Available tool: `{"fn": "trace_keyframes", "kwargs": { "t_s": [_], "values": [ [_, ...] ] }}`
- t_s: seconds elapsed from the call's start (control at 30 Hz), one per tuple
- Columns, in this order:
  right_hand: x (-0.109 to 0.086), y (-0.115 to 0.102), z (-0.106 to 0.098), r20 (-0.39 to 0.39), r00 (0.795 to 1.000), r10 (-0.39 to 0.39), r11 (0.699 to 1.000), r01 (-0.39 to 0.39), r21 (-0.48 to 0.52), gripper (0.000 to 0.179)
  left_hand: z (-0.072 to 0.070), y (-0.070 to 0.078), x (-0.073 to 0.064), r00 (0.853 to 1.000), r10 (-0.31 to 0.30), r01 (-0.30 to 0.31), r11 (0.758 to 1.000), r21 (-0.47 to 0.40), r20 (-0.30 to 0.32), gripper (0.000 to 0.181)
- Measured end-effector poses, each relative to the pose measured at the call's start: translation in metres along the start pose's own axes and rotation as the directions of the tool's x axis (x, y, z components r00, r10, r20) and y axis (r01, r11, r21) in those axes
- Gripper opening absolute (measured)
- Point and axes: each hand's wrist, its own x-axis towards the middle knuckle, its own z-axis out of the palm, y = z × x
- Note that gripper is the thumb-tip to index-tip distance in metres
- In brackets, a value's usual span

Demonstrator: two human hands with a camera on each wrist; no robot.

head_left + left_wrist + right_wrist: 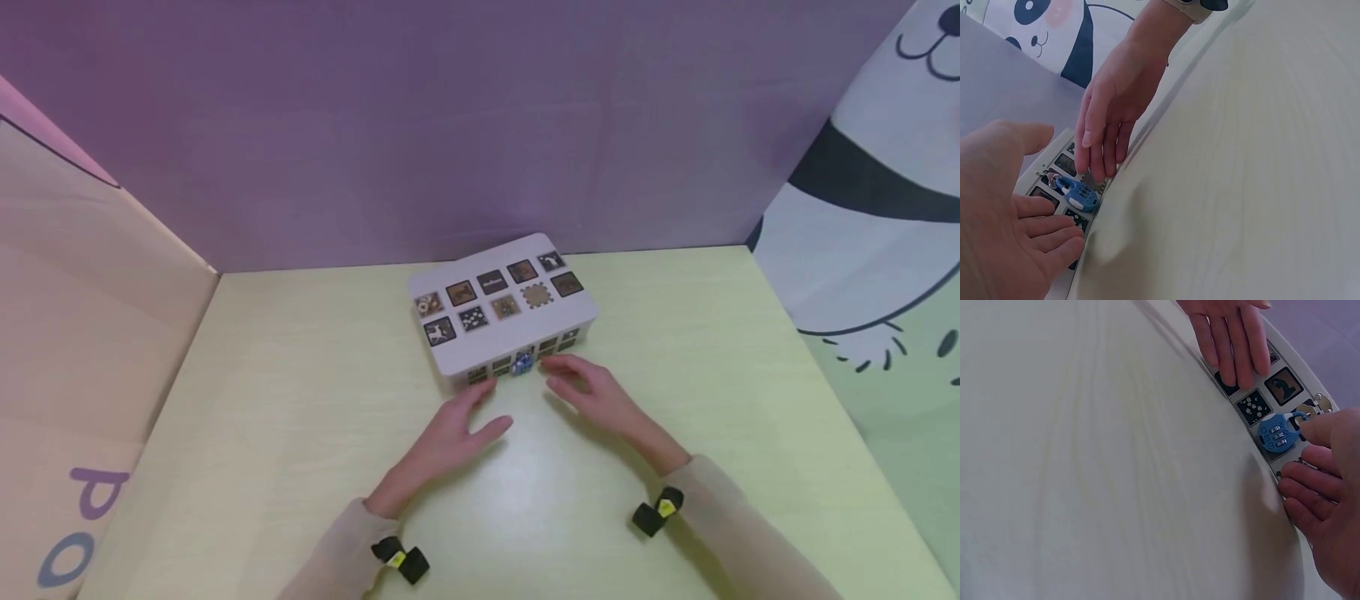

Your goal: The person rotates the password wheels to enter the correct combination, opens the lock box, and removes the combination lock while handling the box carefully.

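A white box (pixel 480 329) with rows of small square pictures on its lid and front lies slightly turned at the table's back. On its front hangs a blue combination padlock (pixel 1277 433), its shackle passing through a small metal clasp (pixel 1322 403). My left hand (pixel 448 433) is at the box's front, left of the padlock, fingers extended and thumb apart. On the other side, my right hand (pixel 596 396) has its fingertips close to the padlock, fingers loosely bent. Both palms face inward and hold nothing. In the left wrist view, the padlock (pixel 1080 194) shows between the hands.
The pale wooden table (pixel 285 375) extends to both sides of the box. A purple backdrop (pixel 450 125) rises right behind it. Printed fabric panels stand at left (pixel 90 333) and at right (pixel 862 275). Black wrist devices (pixel 401 560) sit on both sleeves.
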Motion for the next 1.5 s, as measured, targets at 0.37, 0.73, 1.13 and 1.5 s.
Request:
{"fn": "trace_keyframes", "kwargs": {
  "t_s": [0.37, 0.73, 1.13, 1.5],
  "values": [
    [0.001, -0.002, 0.005, 0.008, 1.000, -0.020, 1.000, 0.020, -0.014, 0.040, 0.010, 0.004, 0.004, 1.000, -0.025, 0.025, 1.000, -0.001, 0.005, 0.076],
    [0.004, 0.001, 0.009, 0.011, 0.999, -0.039, 0.999, 0.039, -0.001, 0.043, 0.022, 0.006, 0.010, 0.999, -0.044, 0.044, 0.999, -0.023, -0.010, 0.082],
    [0.006, -0.002, 0.014, -0.008, 1.000, -0.014, 1.000, 0.014, 0.010, 0.043, 0.034, 0.010, 0.017, 0.997, -0.061, 0.054, 0.991, -0.120, -0.057, 0.081],
    [0.006, -0.002, 0.015, -0.011, 1.000, 0.022, 0.999, -0.022, 0.029, 0.044, 0.039, 0.009, 0.020, 0.993, -0.094, 0.077, 0.973, -0.218, -0.065, 0.080]
  ]
}}
